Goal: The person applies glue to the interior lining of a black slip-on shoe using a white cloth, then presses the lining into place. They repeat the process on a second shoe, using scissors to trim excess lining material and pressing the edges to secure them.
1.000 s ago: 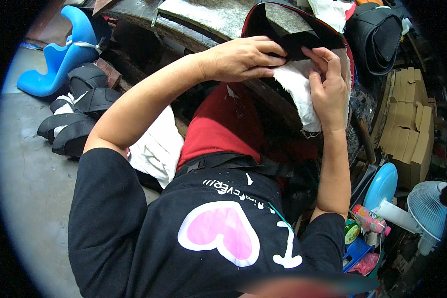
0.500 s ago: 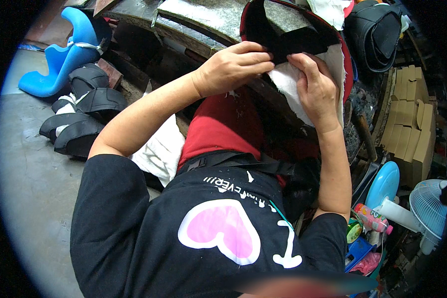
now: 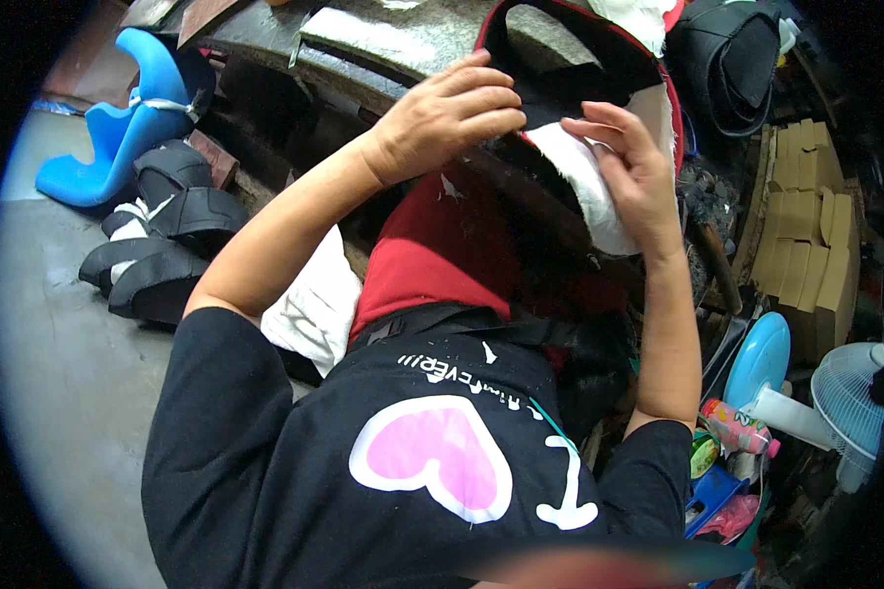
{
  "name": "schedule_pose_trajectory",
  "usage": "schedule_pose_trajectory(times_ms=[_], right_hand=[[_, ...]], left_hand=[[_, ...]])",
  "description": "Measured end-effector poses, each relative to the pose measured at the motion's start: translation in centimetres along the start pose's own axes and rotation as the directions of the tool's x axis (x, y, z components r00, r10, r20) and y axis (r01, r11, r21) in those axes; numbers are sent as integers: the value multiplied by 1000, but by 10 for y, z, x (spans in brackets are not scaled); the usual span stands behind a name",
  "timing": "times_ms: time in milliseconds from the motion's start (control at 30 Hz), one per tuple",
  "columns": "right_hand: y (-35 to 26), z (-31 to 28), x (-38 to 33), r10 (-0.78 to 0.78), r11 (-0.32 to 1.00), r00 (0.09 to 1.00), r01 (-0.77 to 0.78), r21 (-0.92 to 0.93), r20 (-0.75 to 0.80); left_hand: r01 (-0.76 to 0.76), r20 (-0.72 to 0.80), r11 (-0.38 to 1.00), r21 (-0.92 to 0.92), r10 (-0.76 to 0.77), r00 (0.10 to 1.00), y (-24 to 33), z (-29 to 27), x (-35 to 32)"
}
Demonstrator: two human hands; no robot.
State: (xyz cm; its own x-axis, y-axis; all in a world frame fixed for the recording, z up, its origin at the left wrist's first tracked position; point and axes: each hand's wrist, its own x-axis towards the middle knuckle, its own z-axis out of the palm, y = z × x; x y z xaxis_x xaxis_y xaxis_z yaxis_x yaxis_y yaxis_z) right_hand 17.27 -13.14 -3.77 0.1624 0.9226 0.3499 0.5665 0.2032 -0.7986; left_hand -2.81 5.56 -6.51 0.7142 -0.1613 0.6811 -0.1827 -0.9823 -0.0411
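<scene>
On the work surface in front of me stands a curved black fabric shell (image 3: 552, 96) with a red outer rim, wider than my hands and hollow in the middle. White fabric (image 3: 580, 167) hangs from its near right side. My left hand (image 3: 454, 110) is at the shell's left edge, fingers stretched and slightly bent, with nothing visible in them. Beside the white fabric, my right hand (image 3: 631, 162) has its thumb and fingers apart; whether its fingertips touch the cloth I cannot tell.
Stacked black molded pieces (image 3: 182, 231) lie on the floor at left, near a blue plastic chair-like form (image 3: 118, 137). Rolled black material (image 3: 729, 69) is at far right. Cardboard boxes (image 3: 805, 236), a fan (image 3: 845, 407) and a pink bottle (image 3: 739, 427) stand at right. White cloth (image 3: 314, 309) lies by my lap.
My hands have moved apart from their close grip at the black flap. The left shifted left and its fingers straightened; the right opened. The black flap has dropped, uncovering more of the shell's hollow.
</scene>
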Motion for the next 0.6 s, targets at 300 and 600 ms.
schedule_pose_trajectory(times_ms=[300, 600], right_hand=[[-5, -104, -102, 111, 594, 946, -309, -743, -305], [-9, -101, -123, 358, 871, 600, -490, 26, -715]], left_hand=[[-69, 31, 985, 156, 65, 997, 6, -12, 29], [-81, 124, 991, 107, 68, 990, 20, -4, 21]])
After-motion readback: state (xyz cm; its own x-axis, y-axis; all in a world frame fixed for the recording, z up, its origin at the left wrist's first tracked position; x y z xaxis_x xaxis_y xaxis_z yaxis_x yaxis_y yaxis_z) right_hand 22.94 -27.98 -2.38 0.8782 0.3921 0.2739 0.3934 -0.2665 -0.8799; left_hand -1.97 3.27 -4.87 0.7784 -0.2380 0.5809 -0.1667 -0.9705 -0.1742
